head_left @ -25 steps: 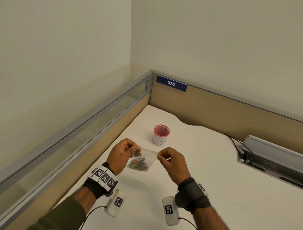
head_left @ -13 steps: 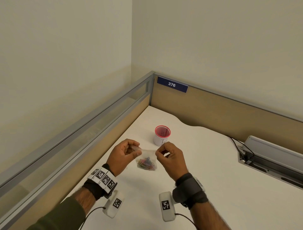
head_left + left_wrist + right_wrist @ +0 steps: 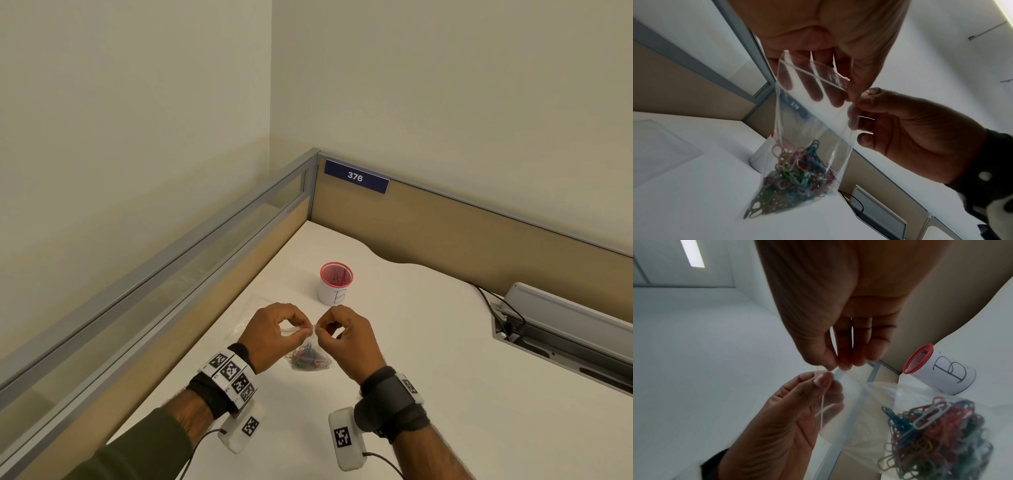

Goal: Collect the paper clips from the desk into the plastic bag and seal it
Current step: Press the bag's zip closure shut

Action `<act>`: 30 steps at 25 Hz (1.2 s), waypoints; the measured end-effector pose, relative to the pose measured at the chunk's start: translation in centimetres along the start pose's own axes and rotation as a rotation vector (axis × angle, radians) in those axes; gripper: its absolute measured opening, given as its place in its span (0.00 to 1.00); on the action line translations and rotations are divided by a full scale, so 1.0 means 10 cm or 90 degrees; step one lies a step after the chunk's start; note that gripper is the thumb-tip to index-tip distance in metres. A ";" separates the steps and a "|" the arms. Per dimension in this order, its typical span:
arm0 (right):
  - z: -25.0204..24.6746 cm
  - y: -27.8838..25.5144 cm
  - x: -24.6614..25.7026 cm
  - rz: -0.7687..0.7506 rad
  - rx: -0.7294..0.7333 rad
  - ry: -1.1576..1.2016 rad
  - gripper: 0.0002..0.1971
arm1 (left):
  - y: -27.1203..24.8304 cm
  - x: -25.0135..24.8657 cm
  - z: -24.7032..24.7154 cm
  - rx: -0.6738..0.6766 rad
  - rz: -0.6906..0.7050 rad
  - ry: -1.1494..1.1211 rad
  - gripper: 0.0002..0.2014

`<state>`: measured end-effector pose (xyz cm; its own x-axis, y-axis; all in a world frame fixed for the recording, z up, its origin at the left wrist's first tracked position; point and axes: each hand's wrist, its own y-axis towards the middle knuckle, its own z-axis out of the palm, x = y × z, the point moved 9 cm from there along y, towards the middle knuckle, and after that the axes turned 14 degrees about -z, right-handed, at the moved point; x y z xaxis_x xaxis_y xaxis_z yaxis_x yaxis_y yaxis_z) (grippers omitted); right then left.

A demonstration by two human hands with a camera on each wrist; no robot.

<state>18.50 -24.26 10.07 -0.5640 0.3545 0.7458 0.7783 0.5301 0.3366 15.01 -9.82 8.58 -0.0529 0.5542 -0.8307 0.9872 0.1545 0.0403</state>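
Note:
A small clear plastic bag [image 3: 310, 356] [image 3: 809, 123] [image 3: 869, 402] hangs above the white desk [image 3: 428, 359], with a heap of coloured paper clips [image 3: 308, 358] [image 3: 795, 175] [image 3: 931, 431] in its bottom. Both hands hold it up by its top strip. My left hand [image 3: 274, 334] [image 3: 838, 68] pinches the strip between thumb and fingers. My right hand [image 3: 346, 337] [image 3: 842, 353] pinches the same strip right beside it, fingertips almost touching those of the left. No loose clips show on the desk.
A white cup with a red mesh rim [image 3: 336, 283] [image 3: 937, 369], marked B, stands just behind the hands. Another clear bag [image 3: 253, 315] lies flat on the desk at the left. A grey cable tray [image 3: 565, 332] sits at the right; partition walls [image 3: 479, 233] close the back and left.
The hands have come together along the bag's top strip, from about a bag's width apart to nearly touching. The bag hangs a little closer to me.

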 end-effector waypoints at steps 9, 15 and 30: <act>0.01 0.01 0.04 0.004 0.003 -0.031 0.03 | 0.05 0.00 -0.03 0.023 0.006 0.018 0.05; -0.10 0.01 0.04 -0.021 -0.024 0.014 0.00 | 0.12 0.28 -0.17 0.023 -0.052 -0.042 0.10; 0.05 -0.01 -0.08 0.041 -0.017 0.058 0.02 | 0.08 0.90 -0.18 0.003 -0.161 -0.085 0.08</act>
<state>18.70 -24.22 9.17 -0.4856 0.3147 0.8156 0.8201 0.4871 0.3003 15.08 -3.17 2.13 -0.2782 0.3859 -0.8796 0.9456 0.2707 -0.1803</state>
